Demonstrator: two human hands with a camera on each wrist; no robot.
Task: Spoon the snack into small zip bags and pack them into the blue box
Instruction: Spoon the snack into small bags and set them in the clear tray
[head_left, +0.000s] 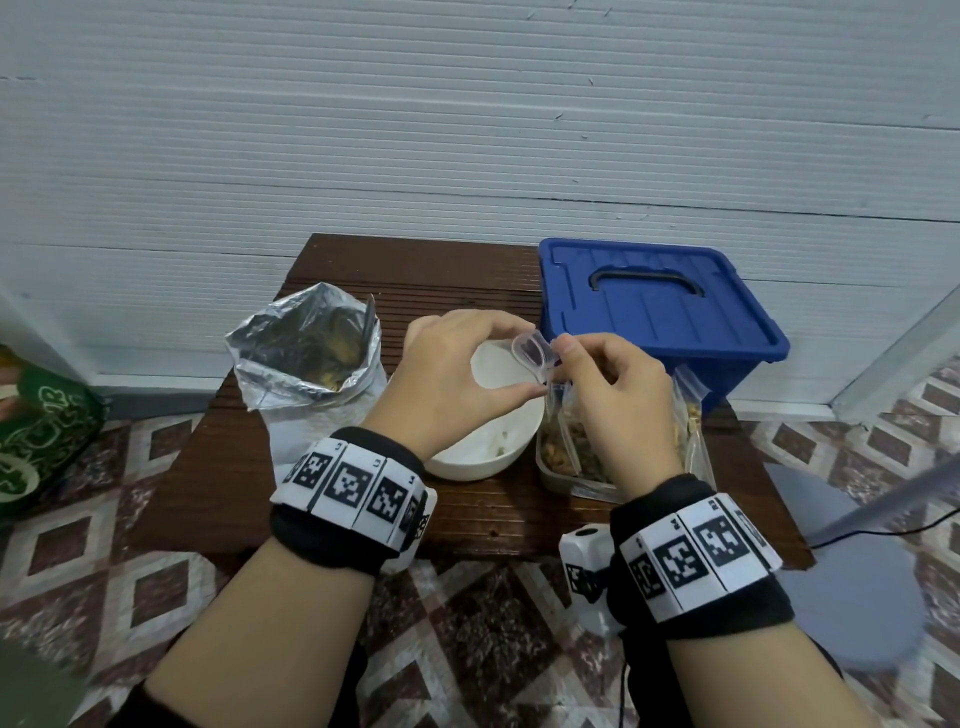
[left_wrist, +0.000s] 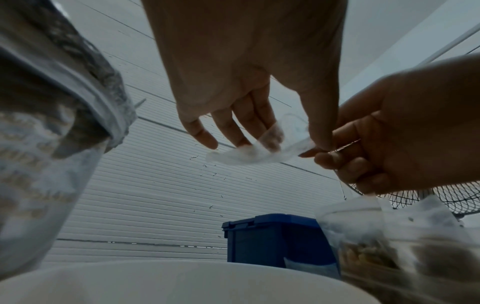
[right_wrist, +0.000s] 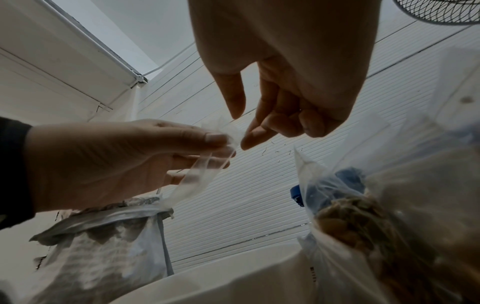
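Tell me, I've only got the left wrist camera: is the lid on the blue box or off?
Observer: On. The head view shows the blue box closed, with the handle lying flat on its lid.
Operator: How much is in the bowl? I only see its rim.
Observer: The white bowl is nearly empty and holds only a few crumbs.
Operator: What are the filled bags sitting in?
Observer: The filled bags stand upright in a clear tub to the right of the bowl, in front of the box.
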